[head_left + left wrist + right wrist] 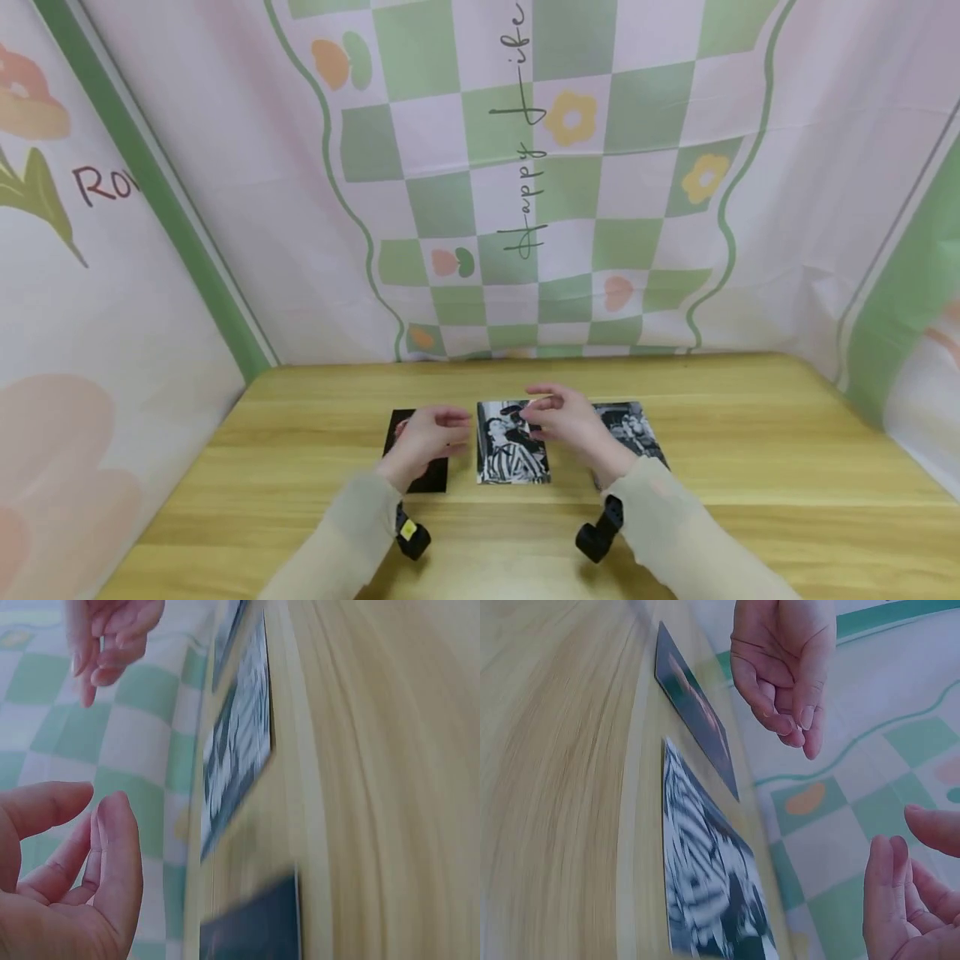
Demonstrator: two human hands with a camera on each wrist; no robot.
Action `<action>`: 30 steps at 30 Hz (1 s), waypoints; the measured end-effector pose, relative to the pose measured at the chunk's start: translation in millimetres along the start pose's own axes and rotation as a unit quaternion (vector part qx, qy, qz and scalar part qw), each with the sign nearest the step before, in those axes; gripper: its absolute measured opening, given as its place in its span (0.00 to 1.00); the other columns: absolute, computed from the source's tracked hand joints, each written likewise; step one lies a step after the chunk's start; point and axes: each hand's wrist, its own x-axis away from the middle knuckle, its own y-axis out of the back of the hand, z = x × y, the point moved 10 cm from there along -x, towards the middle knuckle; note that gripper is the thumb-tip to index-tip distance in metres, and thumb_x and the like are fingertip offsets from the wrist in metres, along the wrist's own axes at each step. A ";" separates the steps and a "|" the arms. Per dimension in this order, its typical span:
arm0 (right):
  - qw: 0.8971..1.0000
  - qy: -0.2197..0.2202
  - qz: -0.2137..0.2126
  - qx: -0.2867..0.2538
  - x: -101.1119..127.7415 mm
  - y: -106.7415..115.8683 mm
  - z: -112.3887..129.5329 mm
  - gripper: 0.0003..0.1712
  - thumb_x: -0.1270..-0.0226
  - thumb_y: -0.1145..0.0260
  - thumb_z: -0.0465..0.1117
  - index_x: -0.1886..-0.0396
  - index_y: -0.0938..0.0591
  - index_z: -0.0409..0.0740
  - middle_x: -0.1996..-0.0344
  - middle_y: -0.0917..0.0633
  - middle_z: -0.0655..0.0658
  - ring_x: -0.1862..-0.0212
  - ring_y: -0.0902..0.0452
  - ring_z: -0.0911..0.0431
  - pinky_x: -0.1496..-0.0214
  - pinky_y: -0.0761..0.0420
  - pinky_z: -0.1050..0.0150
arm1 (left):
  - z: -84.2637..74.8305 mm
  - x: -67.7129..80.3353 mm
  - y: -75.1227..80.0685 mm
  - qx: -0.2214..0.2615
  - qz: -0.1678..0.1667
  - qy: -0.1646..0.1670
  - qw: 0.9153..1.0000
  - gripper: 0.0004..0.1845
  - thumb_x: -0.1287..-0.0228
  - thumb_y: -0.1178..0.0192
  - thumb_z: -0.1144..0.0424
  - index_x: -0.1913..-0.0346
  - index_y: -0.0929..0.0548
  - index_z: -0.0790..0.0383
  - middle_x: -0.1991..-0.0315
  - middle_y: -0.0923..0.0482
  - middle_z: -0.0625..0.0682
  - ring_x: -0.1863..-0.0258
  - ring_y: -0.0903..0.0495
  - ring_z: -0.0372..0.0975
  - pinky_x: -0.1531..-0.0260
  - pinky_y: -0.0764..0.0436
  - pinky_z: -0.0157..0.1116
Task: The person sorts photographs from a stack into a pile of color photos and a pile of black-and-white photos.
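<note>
Three photo cards lie in a row on the wooden table. In the head view my left hand (427, 440) is above the left card (431, 481), which is mostly black and partly covered by the hand. The middle card (508, 460), a black-and-white picture with a figure in stripes, lies between the hands. My right hand (576, 427) overlaps its upper right corner and the near part of the right card (636, 432), also black and white. Both wrist views show the hands raised over the table, fingers loosely bent, thumb and fingertips apart, holding nothing.
The wooden table (300, 467) ends at a cloth backdrop (570, 183) with green and white checks. More printed cloth (97, 333) hangs at the left side. A black wrist camera (412, 537) sits on the left wrist, another (597, 537) on the right.
</note>
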 end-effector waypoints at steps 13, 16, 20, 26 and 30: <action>1.000 0.015 0.006 0.013 20.6 63.8 -11.4 0.31 0.33 0.39 0.35 0.34 0.37 0.28 0.61 0.19 0.47 0.59 0.19 0.59 0.52 0.15 0.56 | -11.3 -9.3 -78.3 0.041 0.066 -0.023 0.997 0.17 0.36 0.43 0.72 0.45 0.25 0.74 0.52 0.22 0.63 0.54 0.20 0.50 0.57 0.15 0.40; 1.000 0.017 0.012 0.019 23.3 74.3 -15.8 0.32 0.33 0.40 0.35 0.34 0.39 0.27 0.62 0.19 0.49 0.57 0.19 0.56 0.50 0.16 0.55 | -11.3 -10.0 -91.7 0.056 0.082 -0.020 0.995 0.17 0.35 0.44 0.72 0.44 0.26 0.74 0.50 0.23 0.64 0.51 0.21 0.51 0.55 0.15 0.41; 0.999 0.016 0.014 0.026 26.0 85.2 -20.7 0.33 0.33 0.39 0.36 0.33 0.40 0.26 0.64 0.20 0.52 0.58 0.19 0.58 0.49 0.16 0.54 | -11.1 -9.9 -103.7 0.084 0.096 -0.013 0.992 0.18 0.35 0.44 0.72 0.43 0.27 0.74 0.47 0.26 0.65 0.47 0.23 0.54 0.52 0.16 0.42; 0.999 0.003 0.011 0.037 27.4 97.0 -27.2 0.34 0.33 0.39 0.37 0.34 0.41 0.26 0.63 0.21 0.51 0.59 0.20 0.61 0.52 0.15 0.59 | -10.2 -12.2 -113.5 0.094 0.092 -0.001 0.991 0.18 0.35 0.44 0.72 0.42 0.26 0.72 0.46 0.26 0.65 0.47 0.23 0.54 0.53 0.16 0.41; 0.999 -0.004 0.011 0.038 27.8 105.4 -32.8 0.34 0.32 0.40 0.36 0.33 0.43 0.24 0.63 0.21 0.50 0.59 0.20 0.62 0.52 0.15 0.60 | -8.3 -14.9 -122.0 0.088 0.098 0.008 0.991 0.19 0.34 0.44 0.70 0.41 0.27 0.70 0.45 0.26 0.63 0.49 0.22 0.51 0.52 0.16 0.40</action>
